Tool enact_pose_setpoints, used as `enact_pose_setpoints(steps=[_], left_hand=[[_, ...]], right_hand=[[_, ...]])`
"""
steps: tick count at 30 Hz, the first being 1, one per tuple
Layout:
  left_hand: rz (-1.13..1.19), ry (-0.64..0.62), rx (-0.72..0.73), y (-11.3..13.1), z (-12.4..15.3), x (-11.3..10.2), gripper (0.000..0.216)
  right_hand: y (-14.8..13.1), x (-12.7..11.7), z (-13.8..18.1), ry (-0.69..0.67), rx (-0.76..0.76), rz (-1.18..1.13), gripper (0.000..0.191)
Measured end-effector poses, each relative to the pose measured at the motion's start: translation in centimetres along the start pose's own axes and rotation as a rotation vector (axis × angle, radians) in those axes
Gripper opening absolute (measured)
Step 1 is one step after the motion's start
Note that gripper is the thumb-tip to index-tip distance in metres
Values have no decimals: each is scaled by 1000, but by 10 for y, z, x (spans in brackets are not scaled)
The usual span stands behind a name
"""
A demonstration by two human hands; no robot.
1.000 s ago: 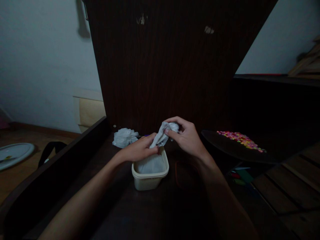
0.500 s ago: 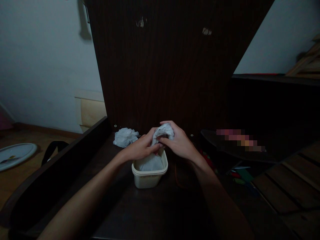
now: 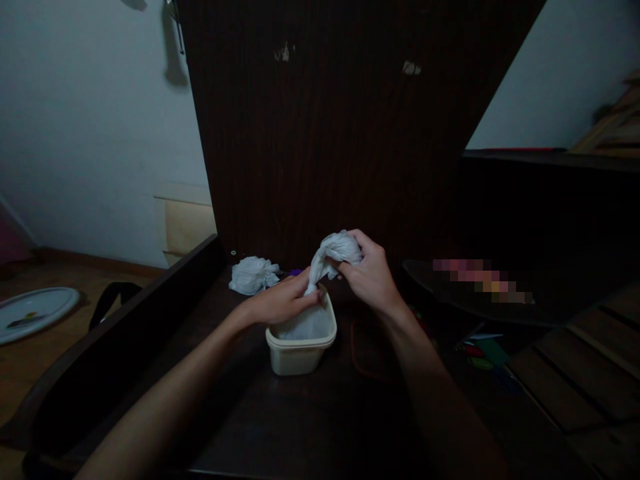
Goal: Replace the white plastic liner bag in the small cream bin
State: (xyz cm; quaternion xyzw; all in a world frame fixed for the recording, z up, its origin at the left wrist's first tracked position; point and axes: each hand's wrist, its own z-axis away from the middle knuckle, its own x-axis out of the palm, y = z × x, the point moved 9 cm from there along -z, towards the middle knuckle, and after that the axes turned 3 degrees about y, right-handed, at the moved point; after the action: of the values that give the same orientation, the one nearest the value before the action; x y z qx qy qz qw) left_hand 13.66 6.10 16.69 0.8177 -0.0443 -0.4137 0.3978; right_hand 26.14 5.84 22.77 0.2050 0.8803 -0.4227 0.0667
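Note:
A white plastic bag [image 3: 330, 250] is twisted between my two hands, its lower part spreading inside a cream plastic tub [image 3: 300, 360]. With fingers closed round the bag's narrow neck, my left hand [image 3: 285, 298] is just over the tub's back rim. My right hand [image 3: 371, 270] grips the bunched upper end, higher and to the right. On the dark desk behind my left hand lies a second crumpled white plastic bag [image 3: 254, 275]. What the bag in the tub contains, if anything, is hidden.
A dark wooden panel [image 3: 325, 133] rises behind the desk [image 3: 240, 427], and a raised side board [image 3: 125, 353] borders it on the left. Small coloured items [image 3: 483, 353] lie at the right, beside wooden slats [image 3: 565, 380]. A white oval lid-like object [image 3: 37, 313] is on the floor.
My right hand has moved up and right, drawing the bag's top out into a longer twist. My left hand has slid slightly lower on its neck. The tub stays put.

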Motion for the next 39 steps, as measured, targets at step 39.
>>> enact_pose_setpoints(steps=[39], left_hand=[[4,84,-62,-9,6,-19,32]], right_hand=[[45,-13,-10,329,258,-458,40]])
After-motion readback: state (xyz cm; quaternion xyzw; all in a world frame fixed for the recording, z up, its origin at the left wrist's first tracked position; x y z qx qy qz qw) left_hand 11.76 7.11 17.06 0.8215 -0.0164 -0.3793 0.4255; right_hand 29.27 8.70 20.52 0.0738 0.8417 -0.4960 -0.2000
